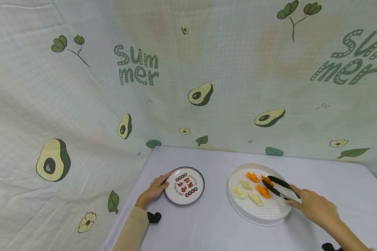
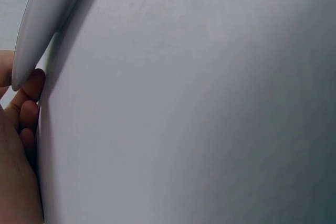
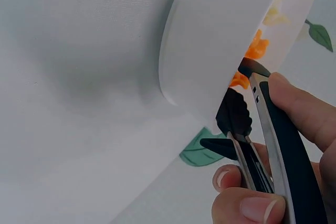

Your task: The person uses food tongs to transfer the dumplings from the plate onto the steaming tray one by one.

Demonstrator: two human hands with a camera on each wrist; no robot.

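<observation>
My left hand (image 1: 157, 188) holds the left rim of a small round white plate (image 1: 194, 196) printed with red characters. In the left wrist view, fingers show on both sides of the plate's edge (image 2: 50, 24). My right hand (image 1: 317, 205) grips black-and-metal tongs (image 3: 268, 129), their black tips spread. These tips reach over the right part of a round white steamer-like tray (image 1: 238, 211) with a dimpled base. Between and beside the tips lie orange dumpling-like pieces (image 1: 264, 191). Several pale yellow dumpling-like pieces (image 1: 238, 192) lie further left in the tray.
A white-covered table (image 1: 216, 223) carries the plate on the left and the tray on the right. Behind and to the left hangs a pale cloth (image 1: 163, 115) with avocado and leaf prints. Black wrist straps (image 1: 154, 217) show near both wrists.
</observation>
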